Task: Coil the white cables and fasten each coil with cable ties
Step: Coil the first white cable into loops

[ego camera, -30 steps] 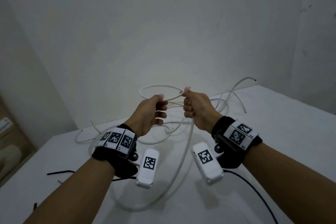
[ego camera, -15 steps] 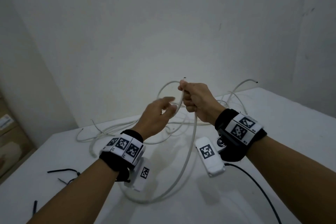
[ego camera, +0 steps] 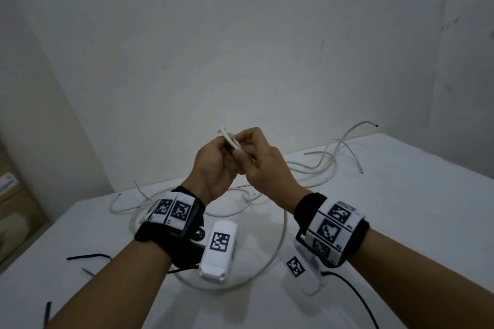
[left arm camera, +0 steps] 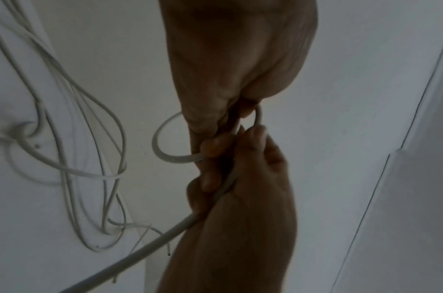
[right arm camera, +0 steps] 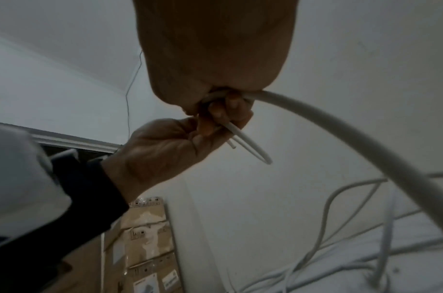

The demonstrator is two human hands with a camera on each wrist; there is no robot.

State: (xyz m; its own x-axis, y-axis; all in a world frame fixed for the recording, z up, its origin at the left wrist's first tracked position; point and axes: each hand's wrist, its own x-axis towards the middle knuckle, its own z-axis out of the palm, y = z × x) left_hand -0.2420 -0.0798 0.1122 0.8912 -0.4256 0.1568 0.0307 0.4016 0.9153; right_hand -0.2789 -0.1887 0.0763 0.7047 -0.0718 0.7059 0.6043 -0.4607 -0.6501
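I'm holding both grips raised above the surface (ego camera: 401,222): left grip (ego camera: 213,168) and right grip (ego camera: 263,165) are pinching one cable (ego camera: 230,139) between curled fingers, its end poking up. More cables (ego camera: 315,168) are lying tangled beyond.

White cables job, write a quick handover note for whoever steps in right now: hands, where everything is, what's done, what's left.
Left hand: grips the white cable near its end, a short stub sticking up.
Right hand: pinches the same cable beside it; one small loop is formed.
The rest trails in a big loop over the white table; loose white cables lie tangled behind.
Black cable ties lie at the table's left, untouched.
Done: first loop only.
Left: finish coiling, tie it, then coil and tie the others.
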